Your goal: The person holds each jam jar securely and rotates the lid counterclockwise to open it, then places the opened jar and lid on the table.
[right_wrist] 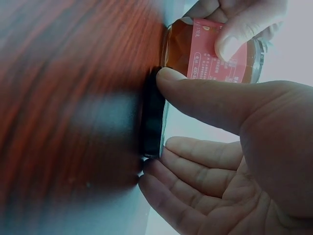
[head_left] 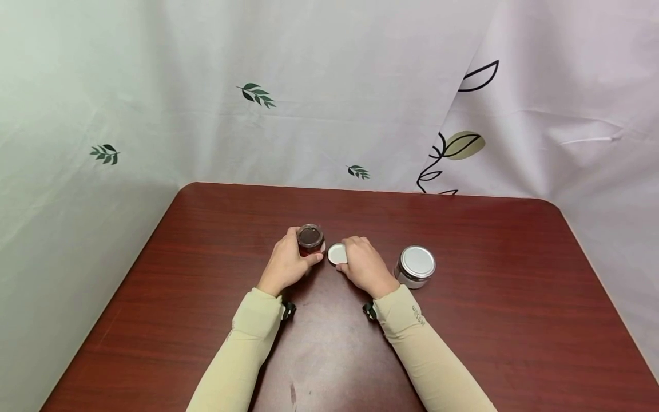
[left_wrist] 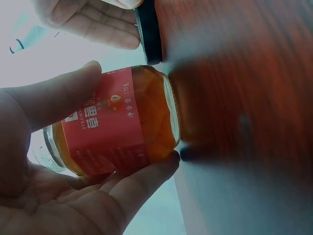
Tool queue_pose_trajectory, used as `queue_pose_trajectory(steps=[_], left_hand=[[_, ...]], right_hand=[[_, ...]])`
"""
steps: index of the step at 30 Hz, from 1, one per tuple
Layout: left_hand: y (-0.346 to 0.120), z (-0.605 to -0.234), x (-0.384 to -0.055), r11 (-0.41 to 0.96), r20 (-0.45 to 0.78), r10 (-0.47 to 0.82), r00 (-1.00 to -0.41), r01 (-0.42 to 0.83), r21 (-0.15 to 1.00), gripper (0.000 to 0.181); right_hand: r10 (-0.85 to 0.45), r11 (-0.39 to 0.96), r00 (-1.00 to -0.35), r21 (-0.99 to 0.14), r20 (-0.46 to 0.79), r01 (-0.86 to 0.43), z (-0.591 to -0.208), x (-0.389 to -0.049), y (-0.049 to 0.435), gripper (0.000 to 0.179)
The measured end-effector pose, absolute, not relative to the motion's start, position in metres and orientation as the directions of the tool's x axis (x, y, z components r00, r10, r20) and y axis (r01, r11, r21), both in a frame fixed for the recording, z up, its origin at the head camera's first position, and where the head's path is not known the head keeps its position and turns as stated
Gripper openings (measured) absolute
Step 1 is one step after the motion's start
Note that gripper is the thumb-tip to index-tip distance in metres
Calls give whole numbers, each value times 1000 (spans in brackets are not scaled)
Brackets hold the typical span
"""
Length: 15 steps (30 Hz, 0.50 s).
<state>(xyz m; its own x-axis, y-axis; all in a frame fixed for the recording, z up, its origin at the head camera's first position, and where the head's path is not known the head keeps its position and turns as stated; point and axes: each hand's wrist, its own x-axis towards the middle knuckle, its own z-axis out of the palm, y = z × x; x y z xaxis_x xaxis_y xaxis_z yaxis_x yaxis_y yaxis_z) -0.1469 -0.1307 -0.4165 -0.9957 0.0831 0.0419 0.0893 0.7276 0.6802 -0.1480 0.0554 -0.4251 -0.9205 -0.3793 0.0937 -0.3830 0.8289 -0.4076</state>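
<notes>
your left hand [head_left: 288,263] grasps an open jar [head_left: 311,240], the thumb on one side and the fingers wrapped along the other. your right hand [head_left: 366,264] holds a lid [head_left: 337,254] by its edge, the thumb at one side and fingertips at the opposite one. the jar is upright at the middle of the table [head_left: 489,343], a little left of the lid and slightly farther from you; whether its base touches the wood you cannot tell. the lid lies flat, pale face up, with a black rim.

the jar is clear glass, its mouth uncovered, and something amber and chunky fills most of it. round it runs a red label [left_wrist: 107,127] with white print: your left wrist view shows large chinese characters, smaller letters that begin "straw", a small fruit picture and "170克". the fine print on the side facing your right wrist is too small to read through.

to the right, just beside your right wrist, stands a second jar [head_left: 415,268], closed with a silvery white cover; its contents are hard to make out. your pale sleeves [head_left: 437,355] come in from the near edge, small lettering on the right cuff. beyond the far edge hangs a white curtain [head_left: 309,51] with leaf prints [head_left: 257,95].
</notes>
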Motion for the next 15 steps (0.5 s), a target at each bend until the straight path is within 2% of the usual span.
queue_pose_trajectory(steps=[15], left_hand=[[-133, -414, -146, 721, 3, 72, -997, 55, 691, 74]], right_hand=[[-368, 835, -928, -420, 53, -355, -418, -146, 54, 63]])
